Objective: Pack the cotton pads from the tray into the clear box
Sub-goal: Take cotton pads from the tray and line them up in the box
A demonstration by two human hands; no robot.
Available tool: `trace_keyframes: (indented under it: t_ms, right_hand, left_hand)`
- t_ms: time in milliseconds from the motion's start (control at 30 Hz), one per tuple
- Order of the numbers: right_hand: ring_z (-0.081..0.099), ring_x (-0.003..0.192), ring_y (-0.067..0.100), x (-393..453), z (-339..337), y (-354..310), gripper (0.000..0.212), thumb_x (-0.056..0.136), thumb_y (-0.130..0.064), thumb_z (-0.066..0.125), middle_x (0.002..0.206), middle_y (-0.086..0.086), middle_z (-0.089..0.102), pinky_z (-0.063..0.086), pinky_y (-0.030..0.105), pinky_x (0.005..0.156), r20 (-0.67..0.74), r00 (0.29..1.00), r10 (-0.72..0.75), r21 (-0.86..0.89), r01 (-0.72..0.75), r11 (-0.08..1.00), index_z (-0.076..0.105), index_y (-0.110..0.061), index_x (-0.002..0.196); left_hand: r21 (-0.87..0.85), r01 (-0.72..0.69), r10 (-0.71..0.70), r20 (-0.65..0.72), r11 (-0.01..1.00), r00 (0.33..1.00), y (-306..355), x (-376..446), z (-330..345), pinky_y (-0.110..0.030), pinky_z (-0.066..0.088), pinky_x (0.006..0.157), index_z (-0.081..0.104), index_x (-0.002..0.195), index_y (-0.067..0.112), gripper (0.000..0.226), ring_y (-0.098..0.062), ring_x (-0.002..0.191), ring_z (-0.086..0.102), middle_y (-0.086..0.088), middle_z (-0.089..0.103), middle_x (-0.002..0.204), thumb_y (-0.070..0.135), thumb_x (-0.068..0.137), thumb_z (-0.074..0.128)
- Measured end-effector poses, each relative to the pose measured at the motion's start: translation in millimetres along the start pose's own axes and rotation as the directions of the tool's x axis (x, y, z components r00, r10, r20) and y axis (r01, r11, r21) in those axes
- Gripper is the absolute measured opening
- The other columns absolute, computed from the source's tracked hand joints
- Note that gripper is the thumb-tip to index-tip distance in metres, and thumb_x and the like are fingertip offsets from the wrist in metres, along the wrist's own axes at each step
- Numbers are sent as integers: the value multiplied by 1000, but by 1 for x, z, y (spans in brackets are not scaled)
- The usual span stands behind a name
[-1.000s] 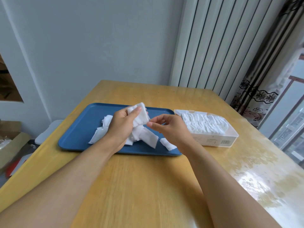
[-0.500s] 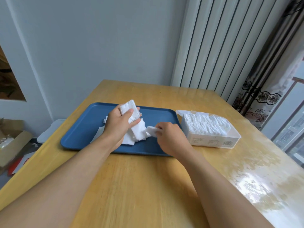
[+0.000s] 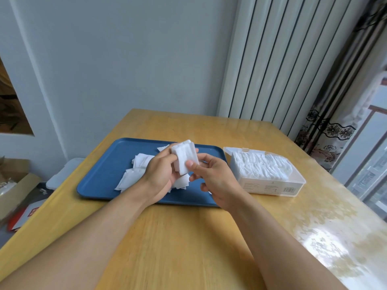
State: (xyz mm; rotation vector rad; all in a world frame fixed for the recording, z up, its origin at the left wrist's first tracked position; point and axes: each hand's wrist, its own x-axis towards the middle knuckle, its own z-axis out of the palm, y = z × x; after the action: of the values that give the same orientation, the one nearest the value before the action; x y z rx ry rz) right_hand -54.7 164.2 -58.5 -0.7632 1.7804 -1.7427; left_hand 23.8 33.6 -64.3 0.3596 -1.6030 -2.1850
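A stack of white cotton pads (image 3: 184,159) is held up above the blue tray (image 3: 104,174). My left hand (image 3: 160,176) grips the stack from the left. My right hand (image 3: 211,178) pinches its right edge with thumb and fingers. Loose cotton pads (image 3: 136,170) lie scattered on the tray under and left of my hands. To the right of the tray stands the clear box (image 3: 270,185), lid open, with rows of white pads packed inside it.
Tray and box sit on a wooden table (image 3: 188,248) with glare at its right side. A radiator and curtain stand behind on the right. Cardboard boxes and a white bin lid lie on the floor beyond the table's left edge.
My right hand has come up from the tray with a pad and joined it to the stack in my left hand. The stack sits lower and nearer the middle than before.
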Motion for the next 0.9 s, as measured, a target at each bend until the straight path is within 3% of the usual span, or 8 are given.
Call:
trace_keyframes:
  t_ms: [200,267,367,500,633,733,833,900]
  right_hand:
    - [59,66,8,0,0,1,22,93,-24,73,75,-4,69,38,20,47,-62,998,22,-2,-23,1000,68,-12,111]
    - [58,64,7,0,1,0,23,93,-26,74,72,-6,69,38,20,47,-75,997,29,2,-29,1000,68,-12,111]
    - [58,62,6,-1,2,0,25,90,-32,76,72,-6,71,39,20,48,-126,992,24,-49,-30,998,67,-13,105]
    - [57,64,0,4,-3,6,21,84,-35,81,83,-11,69,43,19,59,-210,962,-172,-441,63,895,64,-26,94]
    - [57,95,-2,1,3,9,29,85,-40,79,109,-20,67,43,15,78,-34,965,-260,-631,181,754,69,-33,111]
    - [52,116,5,0,14,16,54,83,-51,77,126,-18,62,45,27,95,99,977,-190,-743,200,639,62,-33,131]
    - [55,116,14,6,19,28,46,90,-40,69,125,-11,64,49,37,94,118,980,-161,-822,187,538,60,-32,134]
    - [60,101,16,9,19,29,27,95,-23,58,107,-9,71,52,38,84,73,977,-201,-803,177,569,68,-28,119]
  left_hand:
    - [-160,79,-58,128,984,990,-1,1,2,-46,44,113,53,139,0,61,-32,128,62,-19,65,135,48,103,45]
    - [-68,9,-2,100,998,995,-4,-1,4,-49,45,112,57,135,1,49,-30,124,65,-14,68,132,36,101,54]
    - [91,-95,91,48,991,995,-6,-4,8,-49,51,107,65,124,6,26,-22,114,70,-2,75,121,16,107,48]
    - [107,-166,183,-175,980,967,1,2,2,-42,57,97,68,116,11,23,-20,110,72,-2,75,120,15,108,47]
    - [121,-208,238,-368,971,899,4,12,-17,-32,57,94,71,102,13,25,-17,106,73,1,78,109,13,107,46]
    - [88,-173,194,-424,981,884,1,17,-24,-34,58,93,71,97,15,27,-19,105,74,0,79,105,13,107,46]
    - [42,-150,153,-421,988,894,-3,21,-25,-31,59,87,68,98,12,24,-22,110,72,-3,77,107,12,107,46]
    - [40,-145,148,-416,989,897,-5,21,-26,-29,59,85,68,98,12,22,-23,112,71,-5,76,110,13,107,47]
